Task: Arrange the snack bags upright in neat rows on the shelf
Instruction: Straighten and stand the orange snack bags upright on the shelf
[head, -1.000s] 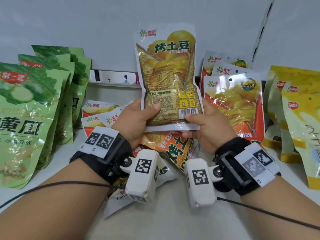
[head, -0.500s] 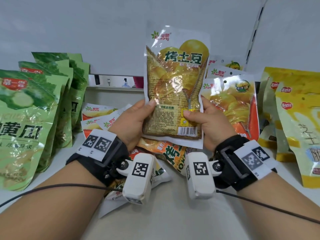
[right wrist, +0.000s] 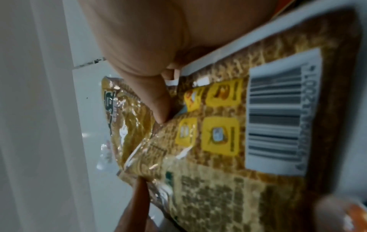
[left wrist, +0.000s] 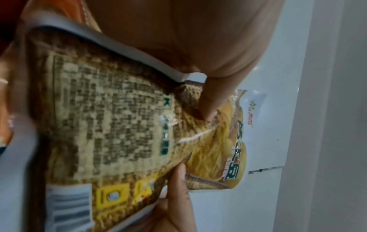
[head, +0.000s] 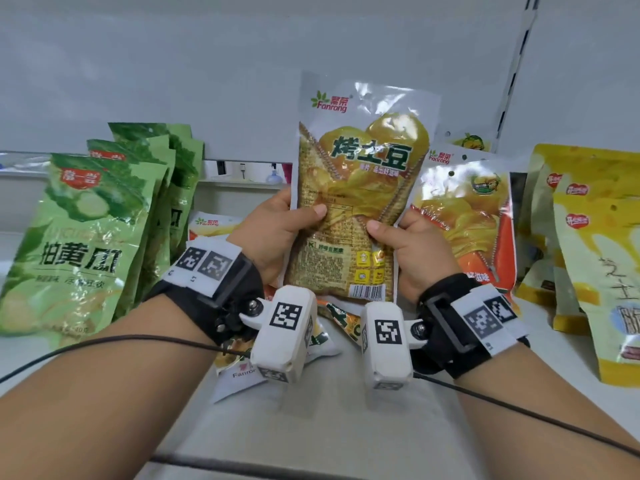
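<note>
**Potato bag lifted higher, both thumbs on its face**

You have raised the yellow potato bag (head: 360, 202) since a second ago, and your grip has slid from its bottom edge to mid-height. It stands upright at the centre of the frame, in the air above the shelf (head: 329, 427). Your left hand (head: 273, 233) curls round its left edge, thumb pressed flat on the front; your right hand (head: 412, 251) does the same on the right edge. Green cucumber bags (head: 79, 237) stand at the left, an orange bag (head: 474, 220) just right of it, pale yellow bags (head: 595, 254) at far right. More bags lie flat (head: 242, 372) beneath your wrists.
</note>
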`<state>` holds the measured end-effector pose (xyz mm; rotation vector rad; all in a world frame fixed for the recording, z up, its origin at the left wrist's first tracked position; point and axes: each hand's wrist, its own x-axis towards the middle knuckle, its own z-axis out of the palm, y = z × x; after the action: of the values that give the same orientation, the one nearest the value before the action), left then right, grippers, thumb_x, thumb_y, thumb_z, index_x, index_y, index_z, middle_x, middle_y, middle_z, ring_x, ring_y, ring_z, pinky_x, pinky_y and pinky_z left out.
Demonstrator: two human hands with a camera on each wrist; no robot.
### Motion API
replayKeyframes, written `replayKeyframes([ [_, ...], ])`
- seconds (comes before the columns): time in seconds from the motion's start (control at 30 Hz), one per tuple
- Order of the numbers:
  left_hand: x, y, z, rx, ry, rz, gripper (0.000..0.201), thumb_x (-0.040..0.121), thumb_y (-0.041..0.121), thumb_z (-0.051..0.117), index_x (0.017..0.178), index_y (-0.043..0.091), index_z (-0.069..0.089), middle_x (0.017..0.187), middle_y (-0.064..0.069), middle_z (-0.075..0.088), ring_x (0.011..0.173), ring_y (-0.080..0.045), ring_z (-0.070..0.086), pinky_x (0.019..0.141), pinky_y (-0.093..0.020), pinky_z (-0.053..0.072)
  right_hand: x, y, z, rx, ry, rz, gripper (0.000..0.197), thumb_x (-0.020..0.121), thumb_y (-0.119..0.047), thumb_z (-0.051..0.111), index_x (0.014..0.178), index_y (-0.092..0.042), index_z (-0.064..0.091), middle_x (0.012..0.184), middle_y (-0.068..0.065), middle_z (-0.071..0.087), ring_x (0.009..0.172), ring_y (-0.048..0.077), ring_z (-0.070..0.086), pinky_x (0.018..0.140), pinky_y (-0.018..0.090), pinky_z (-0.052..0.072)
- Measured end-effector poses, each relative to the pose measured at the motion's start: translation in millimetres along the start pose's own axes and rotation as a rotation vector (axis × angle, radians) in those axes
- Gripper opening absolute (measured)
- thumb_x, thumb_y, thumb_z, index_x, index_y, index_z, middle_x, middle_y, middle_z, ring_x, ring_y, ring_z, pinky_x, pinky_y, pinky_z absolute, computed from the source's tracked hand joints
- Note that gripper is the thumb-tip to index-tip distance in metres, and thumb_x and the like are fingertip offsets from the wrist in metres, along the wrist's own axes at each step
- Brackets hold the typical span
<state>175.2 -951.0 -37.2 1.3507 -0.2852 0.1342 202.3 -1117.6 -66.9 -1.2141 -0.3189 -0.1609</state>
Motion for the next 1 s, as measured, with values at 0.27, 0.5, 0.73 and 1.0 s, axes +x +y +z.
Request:
replayKeyframes([
  [0.27,-10.4,16.2,12.9,0.121,0.131,-0.019,0.022,0.087,-0.013,0.05,0.099,0.003,0.059,0.098,-0.024,0.059,0.085,-0.03,0.058,0.075,-0.036,0.056,-3.2,-12.6,6.1,0.258,-0.056,-0.059,0.02,0.073,-0.02,0.067,0.092,-0.014,0.067,0.09,0.009,0.073,0.085,0.025,0.07,0.078,0.044,0.057],
  [0.5,-17.5,34.3,22.6,0.019,0.156,0.002,0.036,0.091,0.005,0.052,0.124,-0.009,0.051,0.112,-0.028,0.06,0.097,-0.033,0.06,0.093,-0.046,0.05,-6.0,-14.7,9.7,0.117,-0.032,-0.079,0.008,0.086,-0.013,0.064,0.085,-0.018,0.07,0.095,0.011,0.071,0.097,0.033,0.065,0.095,0.056,0.047],
  [0.73,-17.1,40.1,19.7,0.057,0.336,0.087,0.01,0.091,0.012,0.059,0.083,0.01,0.065,0.071,-0.006,0.073,0.066,-0.02,0.07,0.069,-0.035,0.058,-5.8,-13.4,10.6,0.003,0.0,-0.181,0.025,0.08,-0.012,0.071,0.096,-0.028,0.058,0.091,-0.004,0.068,0.083,0.009,0.067,0.074,0.026,0.052],
  [1.0,-25.8,43.9,24.3,-0.05,0.195,0.023,0.048,0.099,0.044,0.037,0.121,0.009,0.061,0.117,-0.015,0.067,0.106,-0.028,0.065,0.092,-0.047,0.051,-19.8,-25.8,17.4,-0.14,-0.172,-0.224,0.032,0.078,-0.029,0.07,0.107,-0.027,0.057,0.093,-0.006,0.056,0.077,-0.006,0.057,0.064,0.01,0.046],
])
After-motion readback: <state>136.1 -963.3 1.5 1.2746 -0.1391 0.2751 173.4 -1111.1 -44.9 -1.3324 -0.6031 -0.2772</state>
